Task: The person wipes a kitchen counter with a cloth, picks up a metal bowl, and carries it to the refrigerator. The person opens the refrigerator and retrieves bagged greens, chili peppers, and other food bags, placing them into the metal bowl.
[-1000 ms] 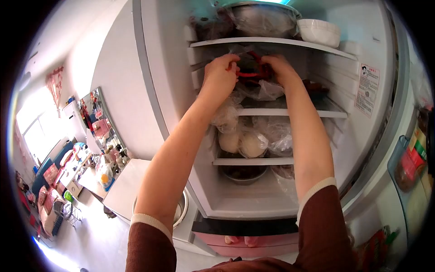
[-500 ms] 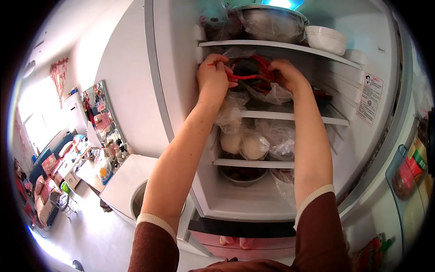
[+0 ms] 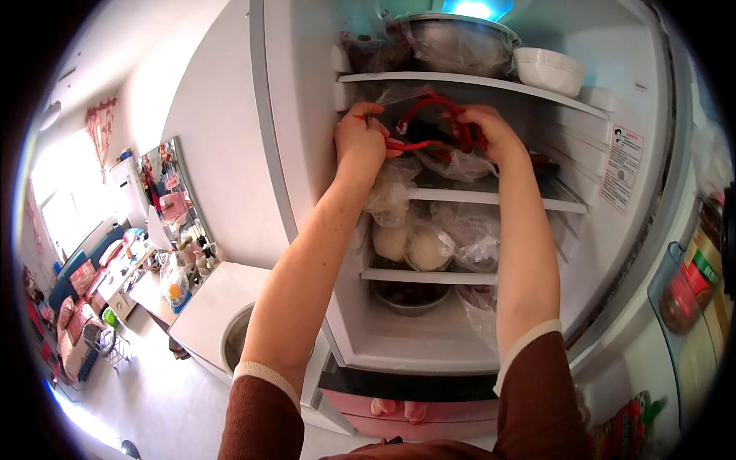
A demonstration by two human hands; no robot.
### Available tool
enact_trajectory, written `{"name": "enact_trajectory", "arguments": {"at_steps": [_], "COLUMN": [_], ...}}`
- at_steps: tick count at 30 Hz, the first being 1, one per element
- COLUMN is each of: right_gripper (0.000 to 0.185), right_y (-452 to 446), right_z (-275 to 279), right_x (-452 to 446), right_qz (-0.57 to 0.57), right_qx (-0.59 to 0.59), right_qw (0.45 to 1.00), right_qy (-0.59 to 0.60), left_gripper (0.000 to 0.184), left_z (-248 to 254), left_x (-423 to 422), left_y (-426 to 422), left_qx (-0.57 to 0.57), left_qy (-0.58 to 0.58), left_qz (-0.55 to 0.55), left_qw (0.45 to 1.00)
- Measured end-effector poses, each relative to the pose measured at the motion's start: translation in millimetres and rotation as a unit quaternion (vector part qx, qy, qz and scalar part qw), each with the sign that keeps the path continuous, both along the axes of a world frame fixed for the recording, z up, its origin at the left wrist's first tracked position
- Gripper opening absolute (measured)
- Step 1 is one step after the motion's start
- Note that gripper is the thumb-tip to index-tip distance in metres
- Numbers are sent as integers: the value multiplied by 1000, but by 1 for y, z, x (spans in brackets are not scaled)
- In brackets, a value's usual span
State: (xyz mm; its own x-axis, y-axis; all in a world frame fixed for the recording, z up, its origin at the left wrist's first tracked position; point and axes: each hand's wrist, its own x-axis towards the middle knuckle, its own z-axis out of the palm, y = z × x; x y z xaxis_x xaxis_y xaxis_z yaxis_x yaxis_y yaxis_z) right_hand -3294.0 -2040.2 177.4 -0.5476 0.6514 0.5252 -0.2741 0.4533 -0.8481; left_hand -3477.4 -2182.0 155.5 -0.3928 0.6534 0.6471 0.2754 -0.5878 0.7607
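Observation:
Inside an open fridge, my left hand point(image 3: 362, 144) pinches red peppers point(image 3: 418, 144) and the edge of a clear plastic bag point(image 3: 469, 166) on the second shelf. My right hand point(image 3: 491, 132) is closed on the peppers' other side, its fingertips partly hidden by them. Long, thin and curved, the red peppers lie between the two hands, with something dark behind them. Below my left hand hangs more clear plastic, near pale round items point(image 3: 428, 247) on the shelf underneath.
The top shelf point(image 3: 475, 79) holds a metal bowl point(image 3: 460, 44) in plastic and a white bowl point(image 3: 550, 70). A lower metal bowl point(image 3: 411, 297) stands beneath. The open door with jars point(image 3: 690, 280) is at right, a white counter point(image 3: 211, 307) at left.
The view has shifted slightly since the first frame. Between my hands, the red peppers have changed shape and position, with some now arched higher near my right hand.

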Motion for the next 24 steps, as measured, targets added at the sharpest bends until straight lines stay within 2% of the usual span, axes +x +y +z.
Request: {"name": "enact_trajectory", "arguments": {"at_steps": [9,12,14,16,24], "right_gripper": [26,27,29,29,29], "right_y": [-8,-15,-20,-29,-39], "right_z": [-10,-10,-12,-14,-14], "right_x": [16,20,25,26,25], "right_qz": [35,50,59,98,39], "right_qx": [9,12,14,95,105], "right_qw": [999,998,998,990,990], "right_qy": [31,24,22,-24,-80], "left_gripper": [24,23,21,20,18], "left_z": [-1,0,-1,-3,-10], "left_x": [1,5,7,7,5], "left_y": [0,-6,-9,-10,-14], "left_qx": [-5,-12,-7,-8,-30], "left_qy": [-11,-37,-87,-92,-75], "left_qz": [-23,-41,-94,-102,-140], "left_qw": [1000,998,992,990,987]}}
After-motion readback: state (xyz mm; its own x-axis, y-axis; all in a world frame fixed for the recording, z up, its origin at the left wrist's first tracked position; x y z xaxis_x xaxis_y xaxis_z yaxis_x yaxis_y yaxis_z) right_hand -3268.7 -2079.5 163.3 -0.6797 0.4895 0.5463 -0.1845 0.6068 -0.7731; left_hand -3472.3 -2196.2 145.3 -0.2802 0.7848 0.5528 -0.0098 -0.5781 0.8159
